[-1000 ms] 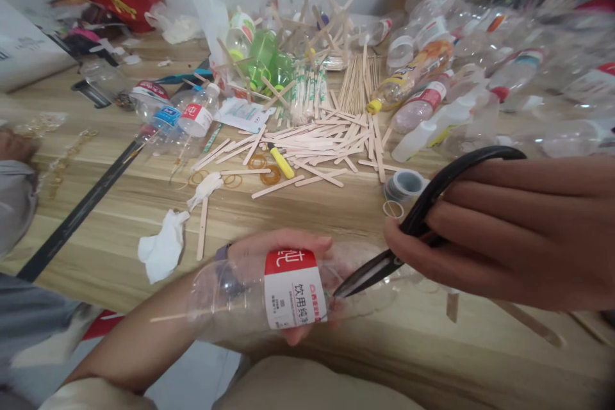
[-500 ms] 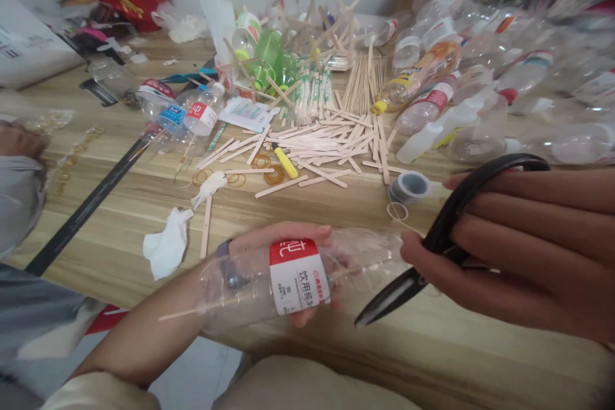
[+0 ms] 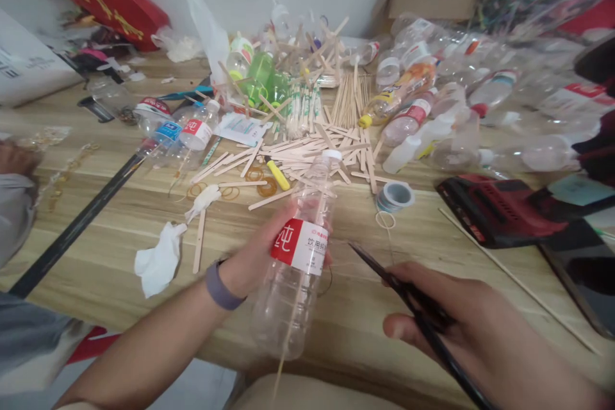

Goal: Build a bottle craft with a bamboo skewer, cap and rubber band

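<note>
My left hand [image 3: 283, 218] is wrapped round a clear plastic bottle [image 3: 283, 301] with a red and white label and a white cap. A thin wooden stick [image 3: 283, 359] pokes out of the bottle's lower end. In my right hand [image 3: 446, 307] is a pair of black scissors [image 3: 408, 288], the blades together and pointing up and left toward the bottle. The blade tips stay apart from the bottle. A roll of grey tape [image 3: 396, 195] lies beyond the scissors, with a small pale ring [image 3: 385, 220] beside it.
Flat wooden sticks [image 3: 307, 150] are heaped mid-table near a yellow-handled tool [image 3: 277, 174]. Many empty bottles [image 3: 408, 115] crowd the right back. A red and black power tool [image 3: 500, 208], a phone [image 3: 586, 275] and a thin stick [image 3: 514, 278] lie at right. Another person's hand [image 3: 16, 159] rests at left.
The bottle has swung from lying sideways to cap pointing away. My right hand has moved down and back with the scissors, which have turned to point up and left. The power tool came into view.
</note>
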Action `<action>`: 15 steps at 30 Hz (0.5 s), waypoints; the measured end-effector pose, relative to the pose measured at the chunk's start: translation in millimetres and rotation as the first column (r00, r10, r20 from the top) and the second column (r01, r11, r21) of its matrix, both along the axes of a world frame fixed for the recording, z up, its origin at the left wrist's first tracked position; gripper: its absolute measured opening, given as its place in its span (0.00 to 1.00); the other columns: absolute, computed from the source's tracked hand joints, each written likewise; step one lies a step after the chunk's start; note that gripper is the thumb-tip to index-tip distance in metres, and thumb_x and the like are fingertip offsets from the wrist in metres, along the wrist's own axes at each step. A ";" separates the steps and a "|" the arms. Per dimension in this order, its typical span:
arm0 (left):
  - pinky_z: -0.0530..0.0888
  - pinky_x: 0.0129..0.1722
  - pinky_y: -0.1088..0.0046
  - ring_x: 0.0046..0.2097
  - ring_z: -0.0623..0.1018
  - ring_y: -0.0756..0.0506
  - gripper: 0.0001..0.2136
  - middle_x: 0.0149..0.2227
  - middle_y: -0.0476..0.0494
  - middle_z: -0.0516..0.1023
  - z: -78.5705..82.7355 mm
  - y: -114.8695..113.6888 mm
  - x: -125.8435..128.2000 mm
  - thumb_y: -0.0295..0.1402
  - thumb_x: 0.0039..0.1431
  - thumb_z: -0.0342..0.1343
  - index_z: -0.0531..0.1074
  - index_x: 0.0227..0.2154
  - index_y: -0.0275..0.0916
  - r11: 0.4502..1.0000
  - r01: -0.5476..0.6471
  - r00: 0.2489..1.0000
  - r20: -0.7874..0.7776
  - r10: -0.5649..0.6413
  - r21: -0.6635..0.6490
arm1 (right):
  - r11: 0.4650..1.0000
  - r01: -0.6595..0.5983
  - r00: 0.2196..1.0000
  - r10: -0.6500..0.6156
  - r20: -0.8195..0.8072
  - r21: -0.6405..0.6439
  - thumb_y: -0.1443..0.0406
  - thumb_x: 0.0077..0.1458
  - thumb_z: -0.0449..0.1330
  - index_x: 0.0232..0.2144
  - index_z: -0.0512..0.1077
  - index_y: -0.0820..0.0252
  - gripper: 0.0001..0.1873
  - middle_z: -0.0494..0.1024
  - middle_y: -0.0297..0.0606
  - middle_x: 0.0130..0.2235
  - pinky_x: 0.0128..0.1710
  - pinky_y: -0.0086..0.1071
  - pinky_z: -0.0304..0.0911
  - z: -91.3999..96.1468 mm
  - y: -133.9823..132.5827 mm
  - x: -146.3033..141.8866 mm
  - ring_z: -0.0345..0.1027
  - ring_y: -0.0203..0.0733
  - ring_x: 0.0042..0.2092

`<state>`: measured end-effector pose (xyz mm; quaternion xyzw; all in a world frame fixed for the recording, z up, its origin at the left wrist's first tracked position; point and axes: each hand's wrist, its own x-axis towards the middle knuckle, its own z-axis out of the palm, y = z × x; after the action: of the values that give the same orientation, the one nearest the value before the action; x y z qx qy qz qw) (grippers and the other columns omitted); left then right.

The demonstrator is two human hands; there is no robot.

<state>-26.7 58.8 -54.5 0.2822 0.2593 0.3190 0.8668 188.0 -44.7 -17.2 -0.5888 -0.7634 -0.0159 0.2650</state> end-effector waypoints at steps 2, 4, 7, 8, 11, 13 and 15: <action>0.74 0.25 0.73 0.28 0.80 0.44 0.20 0.33 0.43 0.79 5.1 -4.2 2.5 0.49 0.56 0.57 0.73 0.41 0.36 1.000 -0.005 1.000 -0.028 0.005 0.011 | 0.999 0.002 0.999 -0.004 -0.044 -0.053 0.45 0.59 0.49 0.31 0.74 0.52 0.23 0.71 0.32 0.19 0.19 0.27 0.56 -3.7 -0.1 -4.1 0.65 0.35 0.20; 0.73 0.24 0.74 0.28 0.79 0.45 0.20 0.31 0.43 0.78 10.2 -8.1 4.3 0.50 0.55 0.57 0.73 0.38 0.36 1.000 -0.013 0.998 -0.058 0.014 0.024 | 0.994 -0.003 0.996 -0.007 -0.091 -0.112 0.45 0.59 0.50 0.31 0.74 0.53 0.23 0.71 0.31 0.19 0.18 0.27 0.56 -6.4 2.7 -6.8 0.65 0.35 0.20; 0.71 0.22 0.75 0.25 0.77 0.48 0.21 0.29 0.45 0.76 14.2 -11.1 6.0 0.51 0.55 0.57 0.73 0.36 0.36 0.999 -0.010 0.997 -0.078 0.013 0.034 | 0.977 -0.063 0.984 0.027 -0.173 -0.204 0.44 0.58 0.50 0.30 0.72 0.54 0.23 0.71 0.29 0.17 0.16 0.25 0.55 -9.2 7.9 -11.1 0.63 0.34 0.17; 0.71 0.22 0.75 0.25 0.77 0.48 0.21 0.30 0.45 0.76 14.4 -11.4 6.3 0.51 0.54 0.57 0.73 0.36 0.36 0.999 -0.014 0.996 -0.082 0.017 0.037 | 0.970 -0.093 0.979 0.047 -0.197 -0.226 0.43 0.58 0.50 0.29 0.71 0.55 0.24 0.71 0.28 0.16 0.15 0.25 0.55 -9.7 9.4 -12.6 0.62 0.33 0.16; 0.72 0.23 0.75 0.28 0.78 0.46 0.22 0.31 0.45 0.77 13.8 -11.2 6.7 0.52 0.52 0.59 0.73 0.37 0.37 0.998 -0.044 0.991 -0.125 0.050 0.045 | 0.957 -0.138 0.972 0.080 -0.222 -0.256 0.43 0.58 0.48 0.29 0.70 0.56 0.26 0.70 0.27 0.15 0.14 0.24 0.55 -10.4 12.9 -15.9 0.61 0.32 0.14; 0.72 0.23 0.75 0.28 0.78 0.46 0.23 0.32 0.44 0.77 13.6 -11.2 6.8 0.53 0.51 0.59 0.73 0.38 0.37 0.998 -0.046 0.987 -0.149 0.054 0.053 | 0.956 -0.134 0.974 0.078 -0.213 -0.262 0.42 0.58 0.48 0.28 0.69 0.56 0.26 0.70 0.27 0.16 0.15 0.24 0.55 -10.9 14.6 -17.3 0.61 0.33 0.15; 0.72 0.23 0.75 0.28 0.77 0.46 0.23 0.32 0.44 0.77 13.6 -11.4 6.9 0.53 0.52 0.59 0.74 0.37 0.37 0.998 -0.036 0.987 -0.153 0.045 0.058 | 0.956 -0.136 0.975 0.082 -0.208 -0.261 0.42 0.58 0.49 0.28 0.69 0.56 0.26 0.70 0.28 0.16 0.15 0.24 0.55 -12.1 15.8 -18.4 0.62 0.33 0.15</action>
<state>-19.8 47.4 -41.0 0.3245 0.3226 0.3207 0.8293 169.6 -29.0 -29.3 -0.5752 -0.7601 0.1623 0.2550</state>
